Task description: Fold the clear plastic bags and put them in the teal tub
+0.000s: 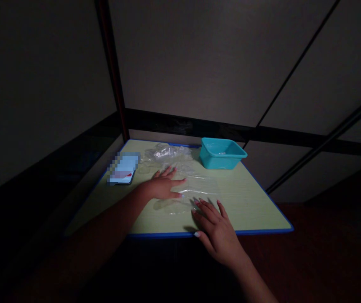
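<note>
A clear plastic bag (199, 185) lies spread out on the pale table top. My left hand (164, 185) rests on its left part, palm down with the fingers spread. Close to the bag's near edge is my right hand (215, 229), palm down, its fingers stretched and slightly bent; whether its fingertips touch the plastic I cannot tell. Neither hand holds anything. Beyond my left hand sits a crumpled heap of clear plastic (166, 152).
At the back right of the blue-edged table (252, 210) stands a turquoise plastic basket (220, 162) with something clear inside. A phone (124, 168) with a lit screen lies at the left edge. Dark panelled walls rise behind the table.
</note>
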Demonstrator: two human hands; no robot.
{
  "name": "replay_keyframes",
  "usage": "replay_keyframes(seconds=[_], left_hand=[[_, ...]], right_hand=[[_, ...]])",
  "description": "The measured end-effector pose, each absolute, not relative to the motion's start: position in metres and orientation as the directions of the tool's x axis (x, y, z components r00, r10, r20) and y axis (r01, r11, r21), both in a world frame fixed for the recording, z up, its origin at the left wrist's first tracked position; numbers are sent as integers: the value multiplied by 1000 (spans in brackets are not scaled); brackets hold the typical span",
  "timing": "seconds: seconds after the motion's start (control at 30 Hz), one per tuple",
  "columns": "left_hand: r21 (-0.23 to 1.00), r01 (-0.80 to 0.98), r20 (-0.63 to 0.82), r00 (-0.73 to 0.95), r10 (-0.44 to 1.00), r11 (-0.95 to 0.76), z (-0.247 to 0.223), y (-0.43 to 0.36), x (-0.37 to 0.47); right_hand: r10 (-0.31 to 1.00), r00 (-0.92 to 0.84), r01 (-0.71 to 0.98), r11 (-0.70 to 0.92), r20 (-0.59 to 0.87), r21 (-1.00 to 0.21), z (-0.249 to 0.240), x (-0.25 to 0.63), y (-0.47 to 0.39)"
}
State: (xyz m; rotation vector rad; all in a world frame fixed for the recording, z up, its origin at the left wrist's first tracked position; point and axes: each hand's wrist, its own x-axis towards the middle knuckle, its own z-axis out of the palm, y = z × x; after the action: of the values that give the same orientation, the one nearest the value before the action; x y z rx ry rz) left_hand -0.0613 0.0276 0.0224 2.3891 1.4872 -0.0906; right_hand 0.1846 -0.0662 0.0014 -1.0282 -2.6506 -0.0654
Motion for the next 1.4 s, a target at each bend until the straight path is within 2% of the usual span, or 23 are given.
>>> replay_keyframes(seconds=[0.3, 0.47, 0.93, 1.17, 1.3, 1.4], left_hand=[[255, 880, -210, 455, 865, -400, 19, 29, -65], [251, 884, -222, 450, 865, -395, 22, 28, -63], [236, 890, -217, 439, 872, -389, 24, 26, -58], [226, 887, -205, 448, 870, -404, 25, 26, -57], [241, 867, -130, 474, 871, -436, 25, 27, -57], [334, 780, 38, 550, 834, -530, 28, 29, -56]], right_hand=[[697, -631, 740, 673, 341, -5, -11, 212, -60], [682, -667, 715, 699, 300, 1, -8, 205, -62], [593, -772, 594, 801, 230, -72, 6, 173, -65], [584, -786, 564, 812, 201, -151, 9, 171, -68], [586, -796, 549, 805, 154, -226, 13, 173, -69], [591, -793, 535, 791, 144, -298, 16, 173, -68]])
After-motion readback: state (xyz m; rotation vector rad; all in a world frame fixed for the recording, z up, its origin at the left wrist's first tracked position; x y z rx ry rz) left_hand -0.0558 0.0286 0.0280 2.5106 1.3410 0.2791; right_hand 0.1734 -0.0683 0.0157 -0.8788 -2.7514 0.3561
